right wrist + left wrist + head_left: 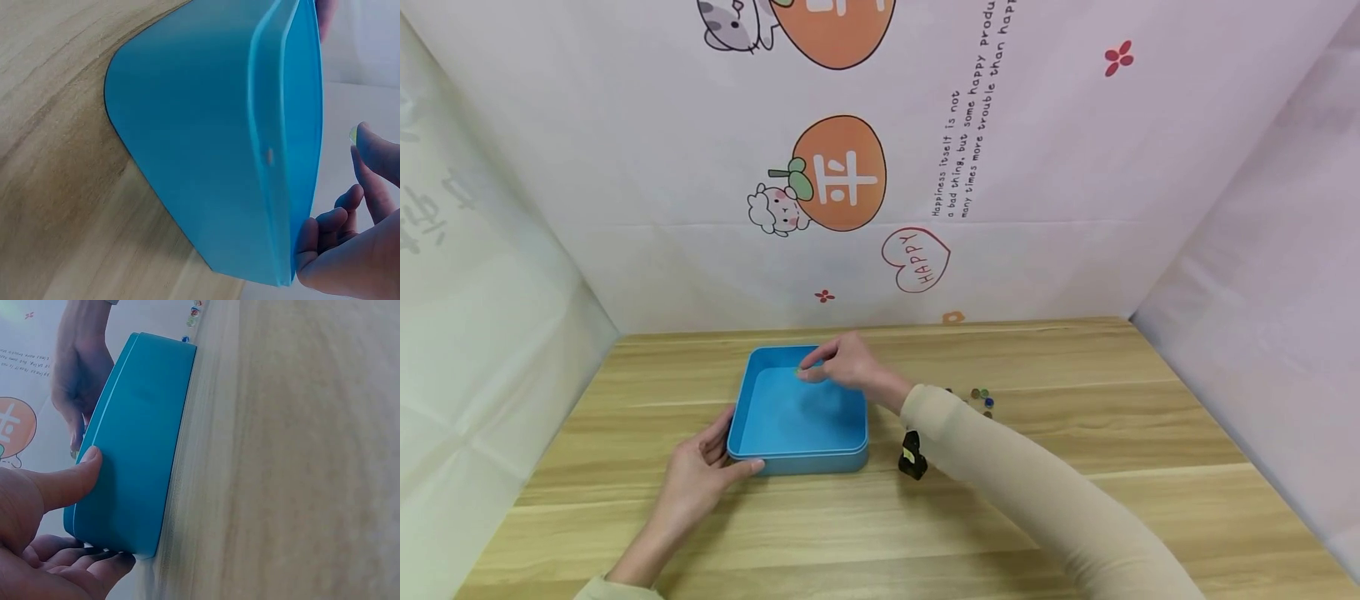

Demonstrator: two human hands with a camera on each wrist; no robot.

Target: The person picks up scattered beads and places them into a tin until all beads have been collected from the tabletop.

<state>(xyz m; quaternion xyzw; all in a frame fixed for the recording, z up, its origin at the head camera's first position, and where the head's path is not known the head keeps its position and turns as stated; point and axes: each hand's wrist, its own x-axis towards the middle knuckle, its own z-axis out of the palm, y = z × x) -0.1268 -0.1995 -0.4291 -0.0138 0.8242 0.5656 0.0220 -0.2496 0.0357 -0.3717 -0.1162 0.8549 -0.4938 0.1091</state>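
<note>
A shallow, open-topped blue plastic box [805,417] sits on the wooden table. My left hand [696,475] grips its near left corner, with the thumb on the front wall and the fingers along the left side. Above the inside of the box is my right hand [846,362], pinching a small green marble [353,135] between thumb and forefinger. In the right wrist view its other fingers are bent close to the box rim. Several more marbles [985,394] lie on the table to the right, partly hidden by the right forearm.
A small black object [913,456] with a yellow-green patch stands right of the box, by the right sleeve [1000,458]. White printed cloth [1037,167] hangs behind the wooden table [850,533] and along both sides.
</note>
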